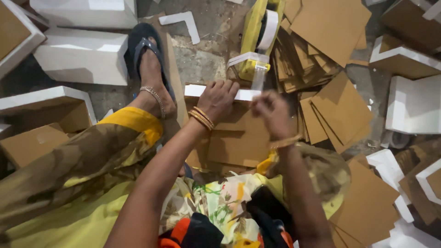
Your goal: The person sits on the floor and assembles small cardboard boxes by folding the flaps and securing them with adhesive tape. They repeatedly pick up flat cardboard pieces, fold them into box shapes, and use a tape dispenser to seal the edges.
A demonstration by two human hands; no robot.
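Observation:
My left hand (219, 98) presses down on a brown cardboard piece with a white edge (239, 133) that lies on the floor in front of me. My right hand (271, 111), blurred by motion, pinches a strip of clear tape (258, 78) pulled from the yellow tape dispenser (255, 36) standing just beyond the piece. Both wrists carry bangles.
A pile of brown cardboard squares (330, 101) spreads to the right. White-and-brown folded boxes (82, 55) lie at the left and more (413, 101) at the right. My sandalled foot (149, 69) rests left of the dispenser, on the concrete floor (206, 55).

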